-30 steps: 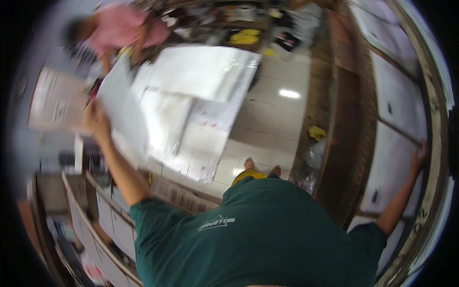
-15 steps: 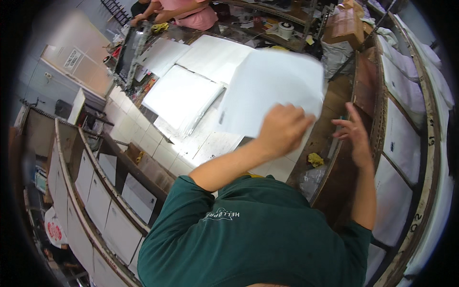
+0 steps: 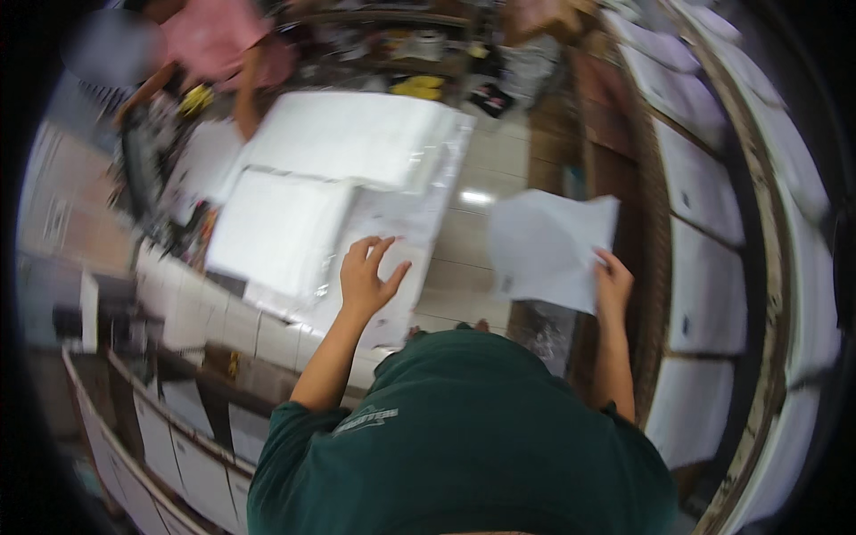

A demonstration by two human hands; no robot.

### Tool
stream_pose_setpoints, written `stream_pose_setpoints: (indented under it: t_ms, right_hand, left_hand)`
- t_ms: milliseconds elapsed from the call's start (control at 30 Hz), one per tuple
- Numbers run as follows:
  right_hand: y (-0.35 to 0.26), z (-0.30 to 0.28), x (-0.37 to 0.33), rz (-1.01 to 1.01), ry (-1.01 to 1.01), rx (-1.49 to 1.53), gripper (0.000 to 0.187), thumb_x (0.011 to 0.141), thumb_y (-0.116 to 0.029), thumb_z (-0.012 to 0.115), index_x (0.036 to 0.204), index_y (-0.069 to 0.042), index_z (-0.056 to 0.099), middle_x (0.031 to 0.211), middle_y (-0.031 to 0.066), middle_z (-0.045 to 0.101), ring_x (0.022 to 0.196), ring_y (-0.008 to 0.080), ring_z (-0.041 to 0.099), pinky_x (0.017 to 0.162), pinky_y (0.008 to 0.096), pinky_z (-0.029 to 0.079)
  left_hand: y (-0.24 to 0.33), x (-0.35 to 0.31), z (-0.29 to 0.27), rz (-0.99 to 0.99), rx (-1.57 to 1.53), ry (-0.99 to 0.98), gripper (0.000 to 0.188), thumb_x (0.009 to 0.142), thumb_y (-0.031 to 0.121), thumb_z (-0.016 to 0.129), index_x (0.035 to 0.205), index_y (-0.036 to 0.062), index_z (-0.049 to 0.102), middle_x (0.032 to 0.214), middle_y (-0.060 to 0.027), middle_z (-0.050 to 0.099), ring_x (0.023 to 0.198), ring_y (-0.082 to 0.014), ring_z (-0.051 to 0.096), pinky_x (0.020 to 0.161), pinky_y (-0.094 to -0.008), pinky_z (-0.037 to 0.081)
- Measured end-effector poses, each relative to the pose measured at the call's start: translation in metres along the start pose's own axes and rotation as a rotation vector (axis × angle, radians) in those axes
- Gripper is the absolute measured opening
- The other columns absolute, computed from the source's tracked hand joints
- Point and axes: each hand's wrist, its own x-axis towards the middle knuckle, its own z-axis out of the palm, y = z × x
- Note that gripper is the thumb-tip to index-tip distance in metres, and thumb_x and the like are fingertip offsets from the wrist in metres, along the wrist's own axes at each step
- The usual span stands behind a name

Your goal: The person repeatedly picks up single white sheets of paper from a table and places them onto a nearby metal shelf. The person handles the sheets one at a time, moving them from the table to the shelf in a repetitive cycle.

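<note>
My right hand [image 3: 613,283] pinches the edge of a thin whitish sheet [image 3: 546,250], which hangs over the gap between the table and the shelving on my right. A small dark mark shows near the sheet's lower left corner. My left hand [image 3: 366,278] holds nothing, its fingers apart and curved, above the near part of the table. Beside it lies a stack of white sheets [image 3: 278,227]. Behind that stack is a wider white stack [image 3: 348,134], with clear plastic [image 3: 406,209] shining along the table's right side.
Racks with white panels [image 3: 704,290] line my right, and more panels [image 3: 201,455] stand at lower left. A person in a pink top [image 3: 209,36] works beyond the table, an arm at its far edge. Tiled floor [image 3: 455,267] runs between table and racks.
The sheet has passed from my left hand to my right and moved away from the table. My left hand has drawn back left. The view has turned and is blurred.
</note>
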Motion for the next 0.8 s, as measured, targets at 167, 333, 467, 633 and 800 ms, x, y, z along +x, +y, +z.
stream_pose_setpoints:
  t_ms: [167,333,467,633,800]
  right_hand:
    - [0.027,-0.028,-0.06,0.028,0.061,-0.048,0.042,0.07,0.01,0.044,0.108,0.003,0.059,0.104,0.012,0.059,0.095,0.0169,0.056,0.086,0.0272,0.041]
    - [0.014,-0.009,-0.069,0.113,0.048,0.005,0.043,0.07,0.013,0.042,0.11,0.005,0.057,0.111,0.0158,0.057,0.107,0.0212,0.052,0.095,0.0297,0.034]
    - [0.008,-0.018,-0.083,0.067,0.062,-0.086,0.043,0.07,0.012,0.042,0.11,0.005,0.056,0.112,0.0162,0.057,0.107,0.0224,0.053,0.096,0.0298,0.034]
    - [-0.025,-0.05,-0.119,0.104,0.047,-0.362,0.043,0.069,0.011,0.042,0.109,0.005,0.057,0.111,0.017,0.058,0.108,0.0243,0.053,0.096,0.0314,0.035]
    - [-0.053,-0.09,-0.135,0.051,0.077,-0.512,0.044,0.064,0.003,0.046,0.106,-0.001,0.061,0.105,0.0189,0.061,0.102,0.0267,0.057,0.09,0.0307,0.04]
  left_hand:
    - [-0.123,-0.041,-0.072,-0.291,0.335,0.235,0.037,0.07,0.026,0.071,0.1,0.009,0.058,0.099,-0.011,0.054,0.09,-0.0275,0.052,0.073,-0.0364,0.044]
    - [-0.244,-0.062,-0.081,-1.011,-0.87,0.544,0.055,0.075,0.035,0.067,0.116,0.0075,0.044,0.109,-0.0109,0.052,0.098,-0.0242,0.05,0.077,-0.0388,0.043]
    - [-0.291,-0.027,-0.1,-1.164,-1.458,0.699,0.104,0.068,0.068,0.057,0.139,0.0082,0.01,0.135,-0.0162,0.029,0.118,-0.0321,0.038,0.091,-0.0445,0.038]
    - [-0.364,0.03,-0.066,-1.144,-1.91,0.783,0.131,0.048,0.074,0.066,0.139,0.0095,-0.001,0.143,-0.0121,0.016,0.127,-0.0358,0.025,0.097,-0.0499,0.033]
    - [-0.532,0.017,-0.026,-0.834,-1.366,0.295,0.053,0.076,0.025,0.061,0.118,-0.0019,0.043,0.107,-0.0179,0.052,0.097,-0.0293,0.052,0.079,-0.0391,0.045]
